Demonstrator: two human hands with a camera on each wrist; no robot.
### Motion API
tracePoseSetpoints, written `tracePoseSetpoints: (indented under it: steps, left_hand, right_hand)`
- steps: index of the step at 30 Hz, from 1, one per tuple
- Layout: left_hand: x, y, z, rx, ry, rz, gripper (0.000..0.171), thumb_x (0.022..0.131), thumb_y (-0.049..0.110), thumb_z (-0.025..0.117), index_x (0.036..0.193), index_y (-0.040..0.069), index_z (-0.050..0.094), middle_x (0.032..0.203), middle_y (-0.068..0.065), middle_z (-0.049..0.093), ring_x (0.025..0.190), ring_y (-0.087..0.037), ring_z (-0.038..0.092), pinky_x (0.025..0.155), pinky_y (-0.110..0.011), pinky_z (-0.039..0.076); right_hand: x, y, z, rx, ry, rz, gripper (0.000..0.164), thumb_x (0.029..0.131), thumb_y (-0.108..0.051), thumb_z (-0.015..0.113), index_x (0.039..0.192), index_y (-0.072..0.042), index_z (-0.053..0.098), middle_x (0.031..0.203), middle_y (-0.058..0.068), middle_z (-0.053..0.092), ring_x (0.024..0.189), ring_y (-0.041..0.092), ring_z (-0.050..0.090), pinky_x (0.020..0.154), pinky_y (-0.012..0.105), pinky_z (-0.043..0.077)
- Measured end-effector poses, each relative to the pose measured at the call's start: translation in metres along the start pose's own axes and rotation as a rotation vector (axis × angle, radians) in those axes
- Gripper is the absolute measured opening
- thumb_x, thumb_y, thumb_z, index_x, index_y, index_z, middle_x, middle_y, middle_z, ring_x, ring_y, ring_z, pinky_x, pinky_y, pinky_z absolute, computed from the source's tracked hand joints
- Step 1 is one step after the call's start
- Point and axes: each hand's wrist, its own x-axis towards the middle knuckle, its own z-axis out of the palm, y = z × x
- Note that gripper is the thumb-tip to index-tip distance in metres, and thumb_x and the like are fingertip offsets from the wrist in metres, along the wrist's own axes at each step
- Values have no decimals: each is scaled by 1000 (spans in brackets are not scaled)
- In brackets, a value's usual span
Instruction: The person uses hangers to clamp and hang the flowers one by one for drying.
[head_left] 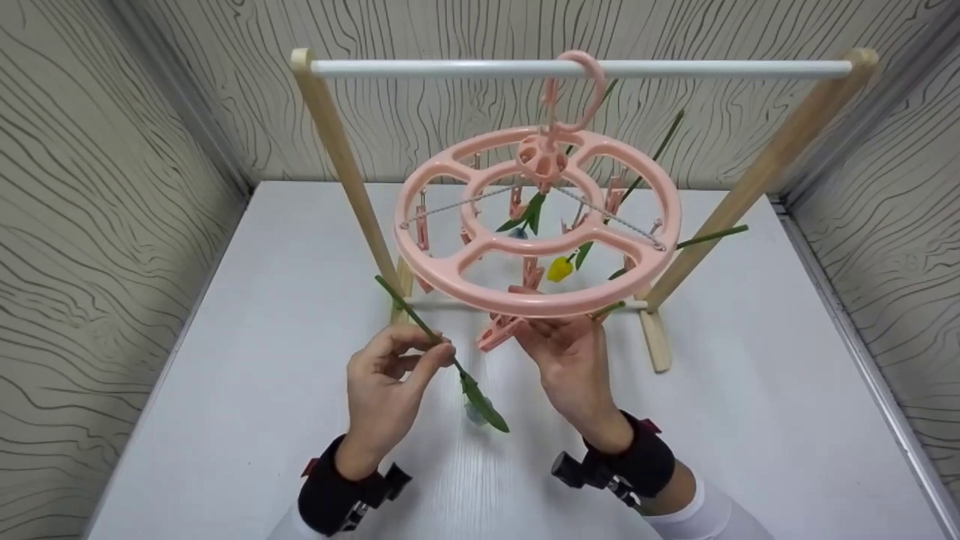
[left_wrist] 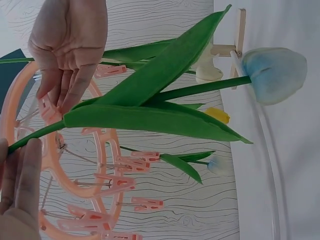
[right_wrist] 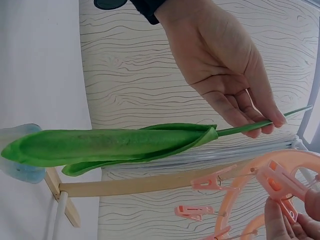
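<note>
My left hand pinches the thin green stem of an artificial tulip between thumb and fingers. This tulip has long green leaves and a pale blue-white bloom, which points down toward the table. Under the front rim of a pink round clip hanger, my right hand pinches a pink clothespin hanging from it. The tulip's stem lies close to that clothespin, left of it in the head view. Part of the right hand's fingers is hidden behind the hanger rim.
The hanger hooks over a white rod on a wooden stand. Other tulips hang from its clothespins, including a yellow one, a blue-white one and a white one. Stems stick out at right. A white table lies below.
</note>
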Motion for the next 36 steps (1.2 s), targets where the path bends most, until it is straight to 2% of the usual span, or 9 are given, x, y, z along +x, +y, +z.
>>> tracePoseSetpoints:
  steps: [6, 11, 14, 19, 24, 29, 31, 36]
  left_hand:
    - [10, 1, 5, -23, -30, 32, 17, 86, -16, 76, 98, -7, 70, 88, -22, 71, 81, -5, 76, 68, -23, 67]
    - [15, 2, 8, -7, -51, 54, 16, 86, -14, 77, 98, -6, 70, 88, -22, 72, 81, -5, 76, 68, -24, 68]
    - [18, 3, 11, 7, -61, 73, 18, 84, -16, 78, 98, -6, 71, 89, -21, 72, 81, -5, 76, 69, -24, 68]
    - [23, 2, 14, 34, -67, 110, 21, 82, -17, 79, 99, -5, 71, 90, -20, 74, 83, -6, 77, 70, -26, 69]
    - [26, 2, 19, 37, -57, 150, 22, 81, -17, 79, 98, -5, 72, 89, -19, 74, 86, -5, 75, 71, -26, 68]
    - [29, 2, 24, 35, -49, 174, 23, 81, -18, 79, 99, -5, 73, 90, -19, 74, 87, -5, 75, 71, -25, 68]
    - [29, 2, 25, 31, -46, 172, 23, 81, -18, 79, 99, -6, 73, 90, -19, 74, 87, -4, 75, 71, -26, 68]
    - [30, 1, 27, 24, -44, 173, 23, 80, -18, 80, 99, -6, 73, 90, -20, 74, 87, -4, 75, 70, -27, 69]
  right_hand:
    - [0, 1, 2, -19, -6, -119, 32, 93, 17, 66, 125, 19, 61, 111, -3, 81, 104, 11, 79, 98, 30, 65]
    - [2, 0, 5, -96, 8, -172, 29, 91, 17, 68, 120, 14, 65, 99, 16, 80, 93, 9, 80, 91, 29, 67]
    - [2, 0, 6, -161, 20, -224, 29, 88, 19, 70, 116, 11, 67, 92, 21, 78, 89, 7, 80, 88, 27, 67]
    - [3, 0, 8, -196, 22, -301, 30, 86, 22, 71, 113, 10, 71, 86, 21, 78, 85, 8, 80, 88, 26, 67]
    - [4, -2, 9, -205, 12, -323, 28, 86, 22, 71, 110, 7, 73, 79, 17, 78, 77, 12, 79, 85, 26, 68]
    - [2, -2, 10, -269, 45, -339, 32, 82, 22, 76, 111, 9, 73, 90, 20, 79, 89, 9, 80, 86, 24, 67]
    - [1, -2, 10, -300, 62, -344, 35, 80, 22, 77, 112, 10, 73, 94, 20, 80, 94, 11, 81, 89, 24, 66]
    - [0, 0, 9, -315, 61, -340, 35, 79, 21, 79, 112, 10, 72, 95, 17, 80, 96, 13, 81, 89, 25, 66]
